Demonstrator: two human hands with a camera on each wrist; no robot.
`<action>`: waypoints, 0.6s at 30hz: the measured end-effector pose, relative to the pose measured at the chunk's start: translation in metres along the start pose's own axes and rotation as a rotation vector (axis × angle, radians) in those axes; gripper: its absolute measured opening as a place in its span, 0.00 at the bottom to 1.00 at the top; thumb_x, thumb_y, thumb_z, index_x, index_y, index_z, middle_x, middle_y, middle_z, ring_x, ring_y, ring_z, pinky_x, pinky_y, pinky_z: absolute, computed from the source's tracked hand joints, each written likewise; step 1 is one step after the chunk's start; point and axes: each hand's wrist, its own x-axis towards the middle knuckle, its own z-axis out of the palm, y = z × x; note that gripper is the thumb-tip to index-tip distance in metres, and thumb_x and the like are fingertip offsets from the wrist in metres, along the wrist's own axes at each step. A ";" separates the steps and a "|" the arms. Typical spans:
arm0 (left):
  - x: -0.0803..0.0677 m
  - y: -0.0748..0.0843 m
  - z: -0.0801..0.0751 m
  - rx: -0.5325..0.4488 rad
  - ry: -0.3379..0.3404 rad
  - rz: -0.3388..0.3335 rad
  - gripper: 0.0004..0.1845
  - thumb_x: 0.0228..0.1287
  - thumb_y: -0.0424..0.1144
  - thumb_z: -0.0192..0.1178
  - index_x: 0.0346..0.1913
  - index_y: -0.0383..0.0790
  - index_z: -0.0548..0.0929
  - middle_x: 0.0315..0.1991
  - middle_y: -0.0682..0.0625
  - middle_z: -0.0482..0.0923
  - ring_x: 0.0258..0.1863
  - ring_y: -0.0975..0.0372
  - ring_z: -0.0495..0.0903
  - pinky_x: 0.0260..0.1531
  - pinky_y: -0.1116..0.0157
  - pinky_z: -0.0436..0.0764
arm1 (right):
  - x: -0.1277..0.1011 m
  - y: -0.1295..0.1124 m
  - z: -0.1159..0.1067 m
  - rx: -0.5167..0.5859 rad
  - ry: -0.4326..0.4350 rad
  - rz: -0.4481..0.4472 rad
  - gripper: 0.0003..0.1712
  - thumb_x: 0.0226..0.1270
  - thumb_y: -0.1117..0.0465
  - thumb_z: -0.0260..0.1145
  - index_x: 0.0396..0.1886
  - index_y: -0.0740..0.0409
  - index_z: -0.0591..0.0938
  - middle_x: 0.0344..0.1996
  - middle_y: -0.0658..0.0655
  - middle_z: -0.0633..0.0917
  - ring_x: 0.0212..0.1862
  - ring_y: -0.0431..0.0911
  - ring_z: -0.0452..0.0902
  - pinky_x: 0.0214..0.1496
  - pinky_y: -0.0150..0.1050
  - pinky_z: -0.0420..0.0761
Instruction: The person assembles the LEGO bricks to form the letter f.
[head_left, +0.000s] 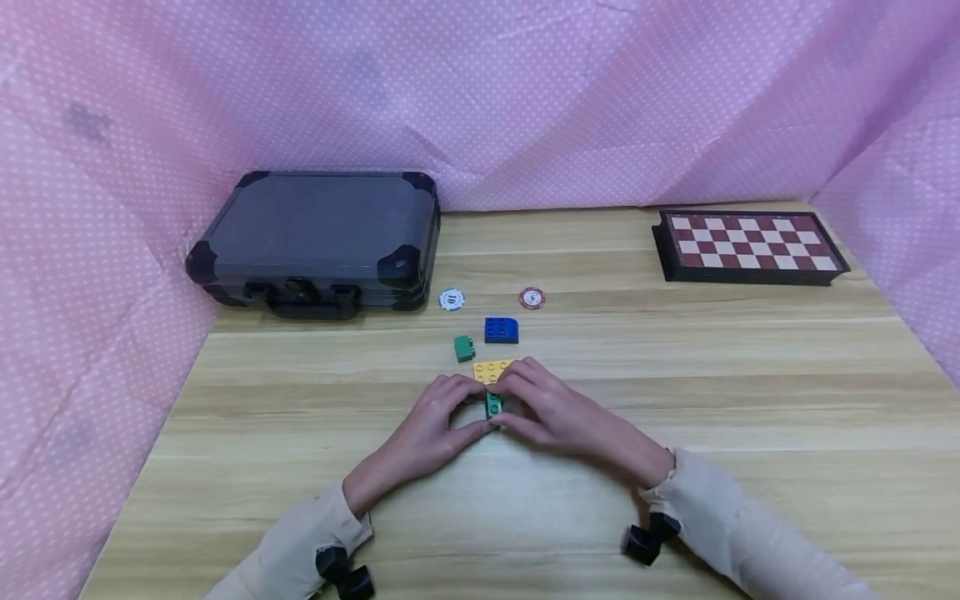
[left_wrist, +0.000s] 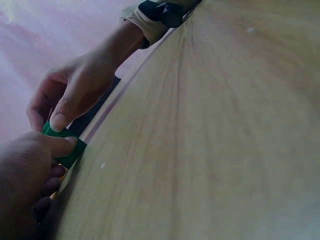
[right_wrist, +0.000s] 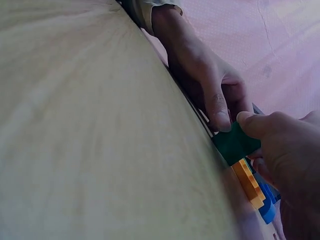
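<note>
Both hands are meeting at the centre of the table, fingers curled inward: the left hand [head_left: 438, 421] and the right hand [head_left: 551, 408] are together pinching a small green brick [head_left: 493, 405], thumbs on its near side and fingertips [right_wrist: 218, 116] over the top. The green brick is sitting on the wooden table [head_left: 750, 400], touching the near edge of a yellow studded plate [head_left: 491, 370]; its long axis is running away from the person, toward the plate, with studs facing up as far as the head view is showing. In the right wrist view the green brick [right_wrist: 235, 143] is lying directly against the yellow plate [right_wrist: 249, 183], with a blue piece beyond. Just past the plate, a second green brick [head_left: 464, 347] and a blue brick [head_left: 501, 330] are lying apart from each other. Farther back, a white chip [head_left: 452, 299] and a red chip [head_left: 532, 297] are resting flat. A grey case [head_left: 322, 237] is standing closed at the back left, contents hidden; a folded chessboard [head_left: 750, 243] is lying at the back right. Pink dotted cloth [head_left: 525, 92] is enclosing the table on three sides.
</note>
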 end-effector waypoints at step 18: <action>-0.001 0.002 -0.001 -0.001 -0.005 -0.002 0.21 0.69 0.45 0.71 0.61 0.45 0.82 0.56 0.55 0.79 0.56 0.61 0.73 0.57 0.53 0.76 | 0.000 -0.007 0.000 -0.128 -0.007 0.034 0.24 0.72 0.53 0.72 0.61 0.60 0.81 0.55 0.53 0.83 0.58 0.46 0.74 0.58 0.41 0.80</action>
